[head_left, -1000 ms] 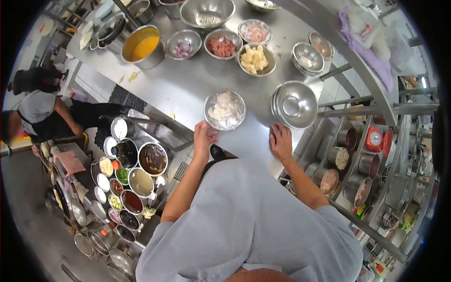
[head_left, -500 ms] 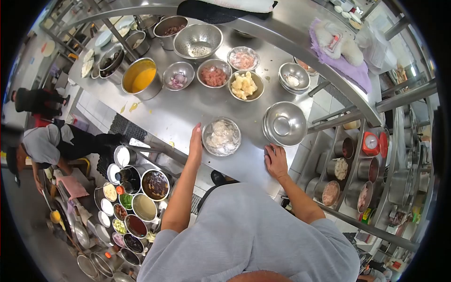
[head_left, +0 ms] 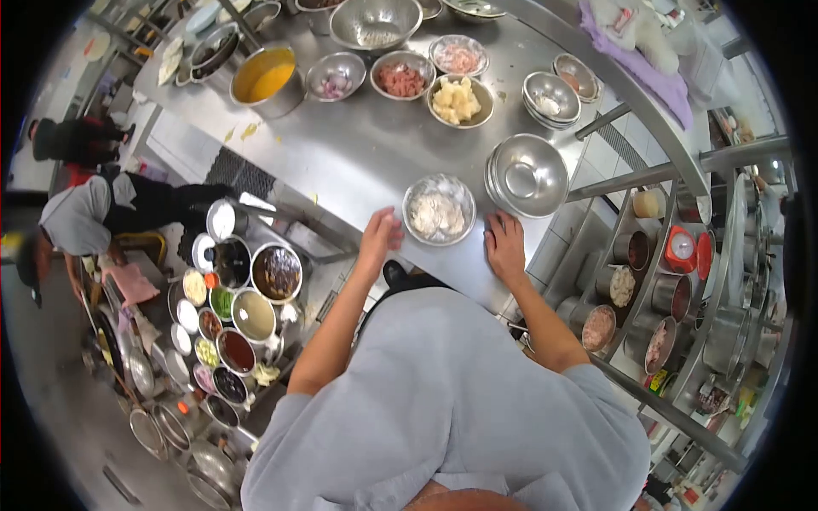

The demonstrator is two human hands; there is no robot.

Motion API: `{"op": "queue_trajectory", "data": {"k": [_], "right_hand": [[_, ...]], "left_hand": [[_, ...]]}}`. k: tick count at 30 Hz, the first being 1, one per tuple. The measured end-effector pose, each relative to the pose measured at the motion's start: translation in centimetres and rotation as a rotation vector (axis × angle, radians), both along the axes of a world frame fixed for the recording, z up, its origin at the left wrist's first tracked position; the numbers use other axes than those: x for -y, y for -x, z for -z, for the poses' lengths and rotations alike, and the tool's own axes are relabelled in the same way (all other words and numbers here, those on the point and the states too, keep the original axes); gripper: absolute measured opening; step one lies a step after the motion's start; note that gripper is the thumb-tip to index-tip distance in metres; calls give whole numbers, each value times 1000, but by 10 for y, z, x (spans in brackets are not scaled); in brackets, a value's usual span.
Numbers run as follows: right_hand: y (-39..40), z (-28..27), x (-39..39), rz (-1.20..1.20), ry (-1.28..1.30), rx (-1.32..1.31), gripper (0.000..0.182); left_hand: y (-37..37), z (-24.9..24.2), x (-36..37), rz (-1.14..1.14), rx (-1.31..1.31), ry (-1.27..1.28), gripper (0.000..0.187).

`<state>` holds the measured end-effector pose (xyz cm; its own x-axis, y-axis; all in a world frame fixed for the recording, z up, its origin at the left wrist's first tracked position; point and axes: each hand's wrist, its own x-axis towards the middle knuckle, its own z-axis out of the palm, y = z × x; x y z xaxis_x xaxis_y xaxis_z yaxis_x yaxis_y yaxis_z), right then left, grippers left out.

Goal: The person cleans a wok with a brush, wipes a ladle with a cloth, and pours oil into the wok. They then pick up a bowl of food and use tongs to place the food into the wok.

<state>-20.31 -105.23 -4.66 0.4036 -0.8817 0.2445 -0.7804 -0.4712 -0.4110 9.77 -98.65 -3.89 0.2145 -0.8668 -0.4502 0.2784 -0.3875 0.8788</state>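
Observation:
A metal bowl point(head_left: 416, 228) stands on the steel table in front of me, with flour-coated pale pieces point(head_left: 437, 215) inside and white powder on its inner wall. My left hand point(head_left: 379, 243) is just left of this bowl at the table's front edge, fingers loosely bent and holding nothing. On the bowl's right, my right hand point(head_left: 506, 247) rests on the tabletop with fingers stretched out, also holding nothing. Just beyond it sits a stack of metal bowls point(head_left: 530, 179), the top one bare inside.
Further back are a bowl of pale yellow chunks point(head_left: 457, 100), a bowl of reddish meat point(head_left: 400, 80), and a pot of orange liquid point(head_left: 269, 83). Seasoning containers point(head_left: 253, 313) crowd the left. A co-worker point(head_left: 85, 217) stands there. Shelf rails point(head_left: 673, 175) border the right.
The bowl with floured pieces has shifted right, closer to the bowl stack. My left hand has gone from upright and flat to loosely bent, nearer me. The camera view has tilted.

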Motion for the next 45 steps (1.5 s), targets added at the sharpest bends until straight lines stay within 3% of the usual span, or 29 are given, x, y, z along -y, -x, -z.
{"op": "queue_trajectory", "data": {"k": [6, 8, 12, 15, 18, 20, 22, 24, 30, 32, 34, 36, 41, 43, 45], "right_hand": [[4, 2, -2, -46, 39, 30, 38], [7, 2, -3, -58, 19, 50, 38], [14, 8, -2, -44, 26, 68, 39], [19, 13, -2, -51, 13, 78, 39], [22, 17, 0, -59, 53, 95, 38], [25, 21, 0, -95, 47, 120, 37], [27, 49, 3, -123, 114, 189, 36], [27, 42, 2, -150, 84, 179, 37], [29, 23, -7, -119, 17, 131, 36], [26, 20, -9, -119, 31, 136, 36], [26, 14, -13, -125, 53, 135, 36], [24, 14, -13, -125, 91, 107, 36], [20, 22, -17, -160, 87, 161, 40], [3, -4, -39, -208, 66, 228, 40], [-26, -28, -75, -342, -267, 349, 41]], "left_hand": [[11, -10, 42, -4, -28, -69, 42], [8, -11, 53, 20, 130, -108, 38], [21, -14, 51, 5, 299, -180, 29], [41, -17, 24, -20, 194, -112, 25], [75, -18, -4, -202, 155, -77, 21], [95, -4, -23, -339, -37, -4, 23], [101, 9, -41, -422, 178, -81, 24], [104, -7, -66, -546, 31, -6, 21], [72, -23, -182, -829, -11, 29, 12], [76, -63, -220, -992, -39, 33, 11], [68, -79, -263, -1019, 24, 147, 11], [53, -95, -300, -1123, 115, 96, 13], [53, -170, -383, -1346, 280, 287, 16], [52, -190, -420, -1453, 367, 316, 17], [50, -194, -463, -1505, 486, 352, 18]]}}
